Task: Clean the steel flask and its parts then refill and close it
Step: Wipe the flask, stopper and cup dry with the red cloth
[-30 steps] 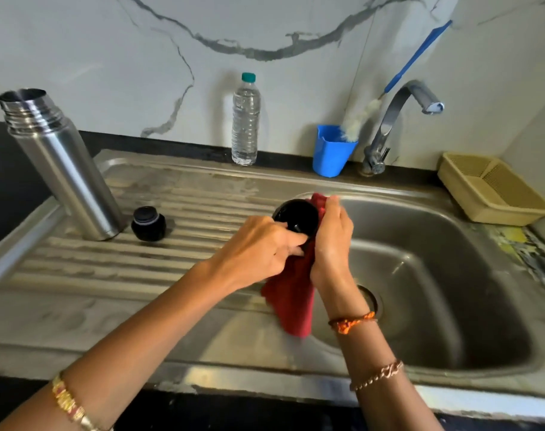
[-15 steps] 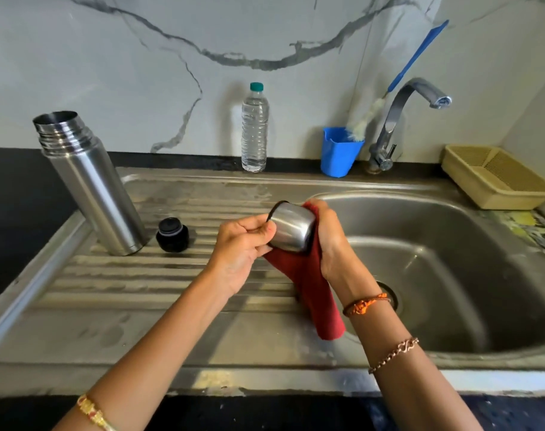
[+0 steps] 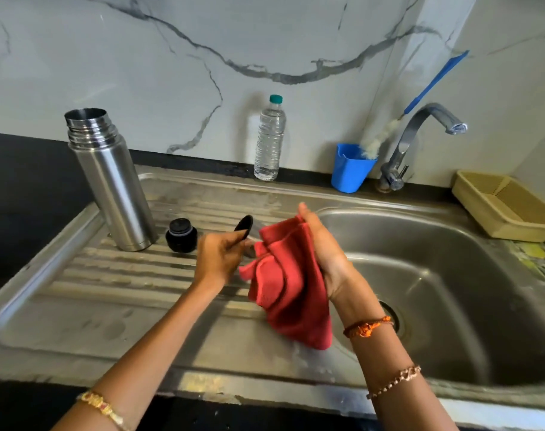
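While the left hand point(image 3: 220, 259) pinches the flask cup point(image 3: 245, 233) over the drainboard, the right hand point(image 3: 322, 253) grips a red cloth point(image 3: 288, 290) beside it. The open steel flask point(image 3: 109, 178) and its black stopper point(image 3: 181, 235) stand on the drainboard point(image 3: 109, 275); the water bottle point(image 3: 269, 140) shows no readable label.

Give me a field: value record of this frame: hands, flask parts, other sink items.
left hand: grips the flask cup, dark opening facing away from the cloth
right hand: holds the red cloth, hanging over the sink edge
steel flask: upright on the drainboard, open, no lid
black stopper: on drainboard, right of flask
water bottle: capped, at the back wall
blue cup: holds a bottle brush, beside the tap
beige basket: right of the basin
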Demonstrator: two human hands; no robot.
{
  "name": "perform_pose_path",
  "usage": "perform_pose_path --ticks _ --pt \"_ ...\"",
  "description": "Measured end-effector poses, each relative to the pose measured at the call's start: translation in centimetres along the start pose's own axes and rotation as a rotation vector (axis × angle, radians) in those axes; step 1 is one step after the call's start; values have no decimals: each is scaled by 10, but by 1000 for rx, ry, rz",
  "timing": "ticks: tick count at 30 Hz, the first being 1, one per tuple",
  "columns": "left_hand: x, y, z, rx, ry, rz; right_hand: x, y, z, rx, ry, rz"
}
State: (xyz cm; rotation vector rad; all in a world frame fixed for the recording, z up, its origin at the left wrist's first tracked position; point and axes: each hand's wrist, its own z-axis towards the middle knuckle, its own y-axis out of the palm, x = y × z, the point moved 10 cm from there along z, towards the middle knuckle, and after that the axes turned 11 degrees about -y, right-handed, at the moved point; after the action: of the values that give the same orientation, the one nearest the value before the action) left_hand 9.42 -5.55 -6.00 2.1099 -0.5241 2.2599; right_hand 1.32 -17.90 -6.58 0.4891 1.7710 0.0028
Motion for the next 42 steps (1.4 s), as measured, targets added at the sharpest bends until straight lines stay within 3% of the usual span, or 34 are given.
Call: perform_pose_path --ticks 3,7,10,13,15,21,27,36,42 --pt "-3 -21 8 57 26 155 -16 -12 7 33 -33 172" --pt "6 -37 17 119 22 235 -24 -37 18 206 -99 179" --pt "-5 -47 22 165 -134 41 -22 -45 20 220 -74 225" --pt "-46 -35 19 124 -567 -473 -25 -50 18 226 -99 282" --pt "-61 -24 11 119 -730 -630 -24 -54 20 214 -111 281" --pt "-82 -21 11 215 -784 -697 -28 -58 23 223 -129 277" --pt "-68 -48 5 368 -546 -304 -27 -63 20 253 -114 246" --pt "-26 -50 -6 374 -277 509 -26 -67 12 360 -121 258" --pt "-23 -44 -11 329 -287 695 -25 -68 2 371 -117 267"
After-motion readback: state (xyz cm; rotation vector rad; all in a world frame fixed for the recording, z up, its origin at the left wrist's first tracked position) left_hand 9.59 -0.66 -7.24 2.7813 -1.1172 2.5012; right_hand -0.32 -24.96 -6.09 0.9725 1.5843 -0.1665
